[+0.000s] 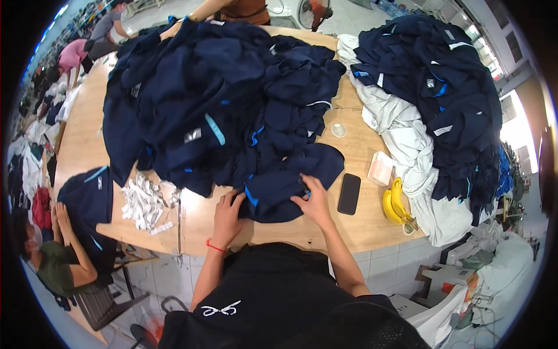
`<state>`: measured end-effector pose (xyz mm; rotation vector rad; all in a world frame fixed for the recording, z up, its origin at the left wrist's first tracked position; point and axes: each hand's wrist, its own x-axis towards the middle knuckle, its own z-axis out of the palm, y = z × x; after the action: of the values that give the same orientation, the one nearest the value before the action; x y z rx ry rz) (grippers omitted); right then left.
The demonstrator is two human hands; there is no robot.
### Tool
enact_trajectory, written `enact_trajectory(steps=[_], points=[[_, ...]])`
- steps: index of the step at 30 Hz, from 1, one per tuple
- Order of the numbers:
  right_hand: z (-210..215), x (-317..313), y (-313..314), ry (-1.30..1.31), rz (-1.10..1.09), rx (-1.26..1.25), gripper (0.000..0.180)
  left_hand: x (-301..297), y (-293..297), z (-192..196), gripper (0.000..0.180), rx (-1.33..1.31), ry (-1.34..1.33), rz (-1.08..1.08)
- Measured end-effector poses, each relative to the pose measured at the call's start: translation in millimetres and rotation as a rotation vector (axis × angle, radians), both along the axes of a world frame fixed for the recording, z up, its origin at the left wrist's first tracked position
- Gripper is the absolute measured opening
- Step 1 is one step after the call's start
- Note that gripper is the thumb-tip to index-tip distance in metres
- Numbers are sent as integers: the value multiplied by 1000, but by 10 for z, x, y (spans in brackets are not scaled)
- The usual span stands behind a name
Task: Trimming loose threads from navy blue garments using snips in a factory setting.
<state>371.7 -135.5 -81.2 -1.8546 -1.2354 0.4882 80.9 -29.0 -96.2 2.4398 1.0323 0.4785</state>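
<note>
A navy garment piece (276, 195) with a bright blue strip lies at the table's near edge, in front of my body. My left hand (228, 219) rests at its left end, fingers spread near the blue strip. On the right part of the cloth lies my right hand (314, 203), thumb and forefinger apart. Both hands touch the fabric, with neither closed round it. Just beyond, a large heap of navy garments (192, 75) with light blue strips and white labels covers much of the table.
Right of my hands are a black phone (349, 193), bananas (395, 203) and a small pink-white box (381, 168). White cloth (401, 116) runs beside another navy pile (430, 75). White scraps (142, 203) lie left. Co-workers stand beyond; a seated person (61, 256) handles navy cloth.
</note>
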Motion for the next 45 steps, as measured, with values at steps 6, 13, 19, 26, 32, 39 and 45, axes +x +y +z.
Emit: enact_trajectory(steps=[6,13,19,26,32,39,45], points=[[495,114,66,885,-71,-99,28,-136,240,805,18,-645,-279,-91],[726,548,265,776,-308,90,29,83,536,1334,27,-888,-709,-93],[441,705,-292,748,-405,123,32,38,179,56,44,-933,-678,321],[14,391,-440,670,-344,-130,26,-177,-246,-154,45,-829,-616,410],[-3,-240,163,255,-98,-196,22,139,-291,574,27,-456,-167,135],[-303,-30,123,846,-165,-206,20,-220,-152,546,19,-685,3,-192],[439,92,-248,1711,-66,52,12,-607,0,293,39,-425,248,474]])
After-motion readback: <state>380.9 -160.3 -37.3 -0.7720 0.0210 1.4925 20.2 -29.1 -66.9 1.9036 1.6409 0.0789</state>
